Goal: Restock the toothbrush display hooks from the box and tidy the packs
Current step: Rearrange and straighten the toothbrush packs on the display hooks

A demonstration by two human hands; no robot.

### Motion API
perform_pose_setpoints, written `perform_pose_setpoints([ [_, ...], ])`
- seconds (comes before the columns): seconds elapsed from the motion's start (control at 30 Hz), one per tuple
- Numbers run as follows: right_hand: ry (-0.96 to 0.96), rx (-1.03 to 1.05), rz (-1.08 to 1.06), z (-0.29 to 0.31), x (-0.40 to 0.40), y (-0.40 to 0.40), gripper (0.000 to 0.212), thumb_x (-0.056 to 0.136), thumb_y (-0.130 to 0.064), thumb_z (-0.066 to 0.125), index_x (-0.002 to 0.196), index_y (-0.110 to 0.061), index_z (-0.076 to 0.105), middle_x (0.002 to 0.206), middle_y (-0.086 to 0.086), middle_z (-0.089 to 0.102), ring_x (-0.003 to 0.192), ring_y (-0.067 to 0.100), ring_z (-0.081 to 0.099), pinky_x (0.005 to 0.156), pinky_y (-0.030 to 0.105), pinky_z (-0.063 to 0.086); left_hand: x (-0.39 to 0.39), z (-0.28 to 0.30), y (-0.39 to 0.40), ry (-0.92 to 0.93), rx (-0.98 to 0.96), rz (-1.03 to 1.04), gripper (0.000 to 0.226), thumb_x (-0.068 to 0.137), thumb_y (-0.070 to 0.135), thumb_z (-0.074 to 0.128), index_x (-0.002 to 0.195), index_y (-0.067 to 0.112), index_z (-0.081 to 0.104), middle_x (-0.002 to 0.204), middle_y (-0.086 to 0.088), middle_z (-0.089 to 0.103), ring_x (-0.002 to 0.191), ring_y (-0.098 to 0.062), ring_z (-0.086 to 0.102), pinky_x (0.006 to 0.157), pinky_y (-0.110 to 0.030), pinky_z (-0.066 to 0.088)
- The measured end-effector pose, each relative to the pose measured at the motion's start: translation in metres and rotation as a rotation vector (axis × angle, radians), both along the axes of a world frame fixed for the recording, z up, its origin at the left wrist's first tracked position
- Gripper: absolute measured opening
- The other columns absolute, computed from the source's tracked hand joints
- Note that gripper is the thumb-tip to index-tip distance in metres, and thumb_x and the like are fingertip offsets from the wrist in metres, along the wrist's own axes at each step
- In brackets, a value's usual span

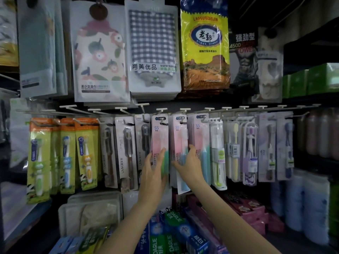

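A row of white display hooks (161,109) carries hanging toothbrush packs. In the middle hang pink packs marked SS: one with a green brush (159,136), one with a blue brush (178,136), and a third pink pack (199,136). My left hand (155,167) lies flat with straight fingers against the lower part of the green-brush pack. My right hand (190,162) presses on the blue-brush pack, its thumb up along the pack's right edge. No box shows in view.
Orange-and-green children's toothbrush packs (64,153) hang at the left, grey LMK packs (126,153) beside them, clear-cased brushes (249,153) to the right. Bath towel packs (152,48) hang above. Toothpaste boxes (170,233) lie on the shelf below my arms.
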State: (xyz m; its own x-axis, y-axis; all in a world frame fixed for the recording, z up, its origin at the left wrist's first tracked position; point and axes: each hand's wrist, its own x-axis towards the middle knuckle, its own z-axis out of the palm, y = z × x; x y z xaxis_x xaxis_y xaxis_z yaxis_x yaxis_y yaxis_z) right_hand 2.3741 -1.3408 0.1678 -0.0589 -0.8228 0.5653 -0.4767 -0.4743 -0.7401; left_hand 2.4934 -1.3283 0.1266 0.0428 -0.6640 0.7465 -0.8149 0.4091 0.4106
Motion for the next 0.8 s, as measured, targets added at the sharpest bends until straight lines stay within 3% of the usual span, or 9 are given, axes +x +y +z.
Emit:
perform_pose_setpoints([
  [0.1, -0.044, -0.114, -0.065, -0.002, -0.007, 0.006, 0.061, 0.087, -0.018, 0.065, 0.136, -0.006, 0.031, 0.132, 0.009, 0.045, 0.123, 0.022, 0.044, 0.094, 0.021, 0.039, -0.001, -0.001, 0.002, -0.010, -0.062, 0.016, 0.096, 0.085, -0.003, 0.059, 0.136, 0.055, 0.000, 0.153, -0.002, 0.004, 0.140, -0.025, 0.018, 0.110, -0.042, 0.028],
  [0.2, -0.161, -0.279, -0.204, -0.003, -0.024, 0.013, 0.044, 0.088, -0.013, 0.062, 0.126, -0.006, 0.041, 0.120, 0.005, 0.046, 0.110, 0.015, 0.047, 0.084, 0.013, 0.033, -0.003, 0.003, 0.007, 0.005, -0.118, 0.025, 0.078, 0.089, 0.005, 0.056, 0.143, 0.044, 0.015, 0.154, -0.006, 0.006, 0.140, -0.028, 0.017, 0.108, -0.044, 0.028],
  [0.33, -0.104, -0.227, -0.294, -0.001, -0.041, -0.001, 0.060, 0.084, -0.015, 0.068, 0.131, -0.002, 0.034, 0.130, 0.015, 0.035, 0.115, 0.024, 0.039, 0.087, 0.021, 0.031, -0.013, 0.006, 0.010, -0.008, -0.081, 0.065, 0.072, 0.091, 0.005, 0.052, 0.144, 0.040, 0.019, 0.154, -0.008, 0.002, 0.142, -0.027, 0.013, 0.110, -0.040, 0.028],
  [0.57, -0.033, -0.159, -0.266, 0.000, -0.044, -0.014, 0.069, 0.082, -0.015, 0.070, 0.136, -0.001, 0.027, 0.132, 0.017, 0.034, 0.118, 0.030, 0.040, 0.096, 0.035, 0.042, -0.024, 0.006, 0.006, -0.011, -0.080, 0.130, 0.072, 0.086, 0.001, 0.057, 0.144, 0.032, 0.028, 0.152, -0.010, 0.009, 0.136, -0.029, 0.027, 0.107, -0.041, 0.035],
  [0.7, -0.067, -0.172, -0.235, 0.000, -0.045, -0.012, 0.068, 0.083, -0.012, 0.068, 0.136, -0.002, 0.027, 0.133, 0.016, 0.034, 0.120, 0.028, 0.040, 0.096, 0.031, 0.040, -0.022, 0.003, 0.009, -0.038, -0.068, 0.159, 0.072, 0.086, 0.001, 0.058, 0.144, 0.032, 0.028, 0.151, -0.011, 0.011, 0.133, -0.029, 0.030, 0.106, -0.048, 0.035],
  [0.8, -0.113, -0.292, -0.219, 0.002, -0.041, 0.005, 0.058, 0.086, -0.011, 0.064, 0.134, -0.003, 0.032, 0.131, 0.010, 0.035, 0.117, 0.021, 0.040, 0.092, 0.021, 0.035, -0.006, 0.001, 0.017, -0.070, -0.124, 0.222, 0.069, 0.084, 0.005, 0.060, 0.142, 0.031, 0.033, 0.149, -0.014, 0.020, 0.132, -0.032, 0.033, 0.105, -0.050, 0.036],
])
